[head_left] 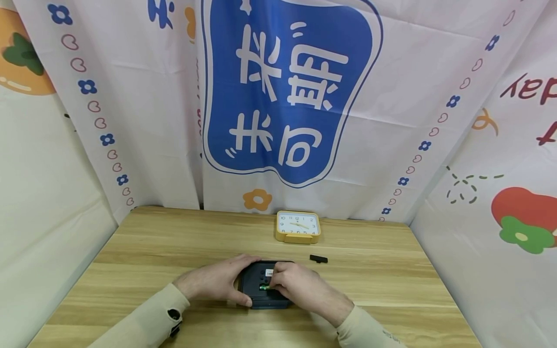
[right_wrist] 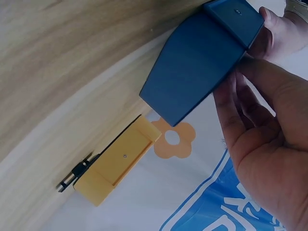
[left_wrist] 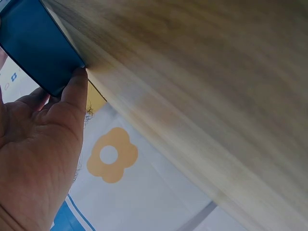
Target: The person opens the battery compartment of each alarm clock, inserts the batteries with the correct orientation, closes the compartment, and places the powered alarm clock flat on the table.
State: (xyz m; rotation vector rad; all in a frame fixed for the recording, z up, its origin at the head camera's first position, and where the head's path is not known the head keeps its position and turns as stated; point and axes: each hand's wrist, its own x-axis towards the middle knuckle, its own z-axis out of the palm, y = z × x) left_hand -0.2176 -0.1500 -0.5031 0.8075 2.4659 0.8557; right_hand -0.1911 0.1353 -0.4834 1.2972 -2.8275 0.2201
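Note:
A dark blue device (head_left: 251, 276), its kind not clear, lies on the wooden table with its back upward. A white label and a small battery slot are on that back. In the slot I see a green battery (head_left: 263, 287). My left hand (head_left: 220, 279) grips the device's left side, thumb at the near edge and fingers at the far edge. With its fingertips, my right hand (head_left: 300, 288) pinches the battery's right end. Both wrist views show the device's smooth blue side (right_wrist: 192, 72), but the battery is hidden there.
Behind the device stands a yellow alarm clock (head_left: 298, 227) near the table's back edge. A small black cover (head_left: 318, 259) lies between that clock and my right hand. Printed white curtains (head_left: 165, 121) hang around the table (head_left: 370, 251).

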